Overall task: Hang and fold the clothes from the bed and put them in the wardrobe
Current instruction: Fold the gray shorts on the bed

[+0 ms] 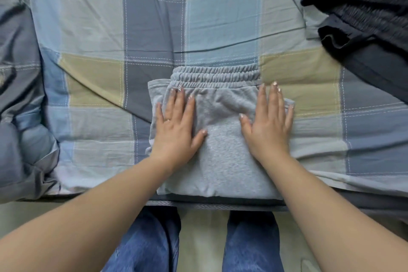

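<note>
A folded pair of grey sweatpants [220, 161] lies at the near edge of the bed [154, 28], its elastic waistband on the far side. My left hand [176, 126] presses flat on the left part of the fold, fingers straight and spread. My right hand [268, 121] lies flat on the right part, its outer fingers reaching over the garment's right edge onto the sheet. Both palms face down and neither hand grips the cloth.
A heap of dark clothes [364, 13] sits at the bed's far right corner. The checked blue, grey and tan sheet covers the bed. A bunched grey duvet [19, 95] lies along the left. My jeans-clad legs [143, 243] stand against the bed edge.
</note>
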`<action>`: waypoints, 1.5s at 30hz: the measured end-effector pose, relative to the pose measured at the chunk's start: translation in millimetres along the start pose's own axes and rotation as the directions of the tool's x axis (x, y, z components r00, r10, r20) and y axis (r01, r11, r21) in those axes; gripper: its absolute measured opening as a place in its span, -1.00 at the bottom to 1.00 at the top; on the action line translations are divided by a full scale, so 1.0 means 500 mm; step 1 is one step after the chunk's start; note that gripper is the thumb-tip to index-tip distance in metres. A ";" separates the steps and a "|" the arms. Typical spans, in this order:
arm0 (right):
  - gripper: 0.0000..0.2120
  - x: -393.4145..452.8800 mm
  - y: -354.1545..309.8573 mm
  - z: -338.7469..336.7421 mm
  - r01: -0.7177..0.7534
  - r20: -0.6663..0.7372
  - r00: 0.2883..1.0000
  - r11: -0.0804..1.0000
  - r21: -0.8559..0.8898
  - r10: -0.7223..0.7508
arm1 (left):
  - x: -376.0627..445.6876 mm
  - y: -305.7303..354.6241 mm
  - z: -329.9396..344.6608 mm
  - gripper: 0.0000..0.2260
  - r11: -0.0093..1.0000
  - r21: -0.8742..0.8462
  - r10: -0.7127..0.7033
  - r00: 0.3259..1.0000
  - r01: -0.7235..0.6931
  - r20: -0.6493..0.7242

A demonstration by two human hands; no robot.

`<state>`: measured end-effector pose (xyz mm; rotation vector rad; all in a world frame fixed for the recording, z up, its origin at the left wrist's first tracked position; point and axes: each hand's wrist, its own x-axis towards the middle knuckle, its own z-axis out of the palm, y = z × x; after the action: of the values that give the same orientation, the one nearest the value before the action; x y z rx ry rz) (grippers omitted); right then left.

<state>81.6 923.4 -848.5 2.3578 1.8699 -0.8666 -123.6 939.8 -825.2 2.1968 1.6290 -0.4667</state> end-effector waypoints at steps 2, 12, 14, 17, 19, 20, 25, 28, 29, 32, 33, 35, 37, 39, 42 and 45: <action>-0.23 -0.036 -0.034 -0.003 0.150 -0.043 0.988 0.989 0.016 -0.149 | -0.038 0.041 0.000 -0.29 0.982 -0.029 0.186 0.982 -0.187 -0.041; -0.32 -0.145 0.043 0.037 0.282 0.144 0.955 0.944 -0.172 -0.259 | -0.132 -0.014 0.076 -0.31 0.999 -0.008 0.032 0.992 -0.031 0.121; -0.28 -0.143 0.076 0.023 0.182 0.164 0.973 0.975 -0.126 -0.161 | -0.141 -0.052 0.070 -0.28 0.999 -0.039 -0.006 0.992 0.011 0.125; -0.21 -0.146 0.094 0.000 -0.081 0.074 0.995 0.986 0.146 0.071 | -0.134 -0.088 0.054 -0.24 0.931 -0.305 -0.199 0.980 0.198 0.027; -0.24 -0.134 0.085 -0.012 -0.311 0.021 0.940 0.832 0.460 0.340 | -0.112 -0.101 0.034 -0.27 0.709 -0.599 -0.411 0.908 0.372 0.077; -0.28 -0.124 0.081 -0.015 -0.375 0.039 0.900 0.726 0.576 0.434 | -0.101 -0.105 0.024 -0.35 0.575 -0.708 -0.461 0.877 0.409 0.132; -0.57 -0.072 0.051 -0.033 -0.492 0.299 0.855 0.480 0.726 0.424 | -0.069 -0.068 -0.010 -0.51 0.281 -0.829 -0.314 0.862 0.484 0.397; -0.62 -0.059 0.022 -0.045 -0.498 0.416 0.867 0.529 0.687 0.276 | -0.048 -0.038 -0.015 -0.38 0.323 -0.814 -0.250 0.873 0.483 0.419; -0.63 -0.059 0.013 -0.051 -0.477 0.421 0.876 0.549 0.686 0.236 | -0.045 -0.030 -0.020 -0.38 0.345 -0.814 -0.250 0.881 0.468 0.401; -0.64 -0.067 0.002 -0.088 -0.453 0.408 0.888 0.571 0.685 0.215 | -0.045 -0.011 -0.048 -0.48 0.387 -0.834 -0.235 0.917 0.393 0.324; -0.66 -0.072 0.001 -0.106 -0.446 0.392 0.892 0.571 0.689 0.224 | -0.048 -0.010 -0.067 -0.53 0.386 -0.851 -0.213 0.932 0.356 0.293; -0.74 -0.087 -0.004 -0.140 -0.430 0.344 0.903 0.547 0.719 0.258 | -0.054 -0.016 -0.110 -0.60 0.373 -0.882 -0.153 0.957 0.287 0.247; -0.85 -0.123 -0.021 -0.181 -0.414 0.291 0.902 0.451 0.791 0.318 | -0.066 -0.033 -0.171 -0.61 0.354 -0.909 -0.072 0.975 0.222 0.210; -0.88 -0.171 -0.041 -0.215 -0.400 0.267 0.891 0.356 0.844 0.367 | -0.083 -0.050 -0.230 -0.58 0.343 -0.924 -0.003 0.984 0.168 0.177; -0.81 -0.264 -0.082 -0.267 -0.337 0.208 0.879 0.249 0.908 0.430 | -0.120 -0.068 -0.320 -0.55 0.356 -0.931 0.110 0.986 0.080 0.127; -0.80 -0.372 -0.138 -0.333 -0.259 0.161 0.867 0.150 0.954 0.472 | -0.172 -0.079 -0.416 -0.54 0.393 -0.919 0.196 0.975 0.019 0.104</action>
<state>63.1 833.0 -606.6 3.3270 0.4491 -2.2600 -175.9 977.2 -606.0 1.2753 1.1608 0.2569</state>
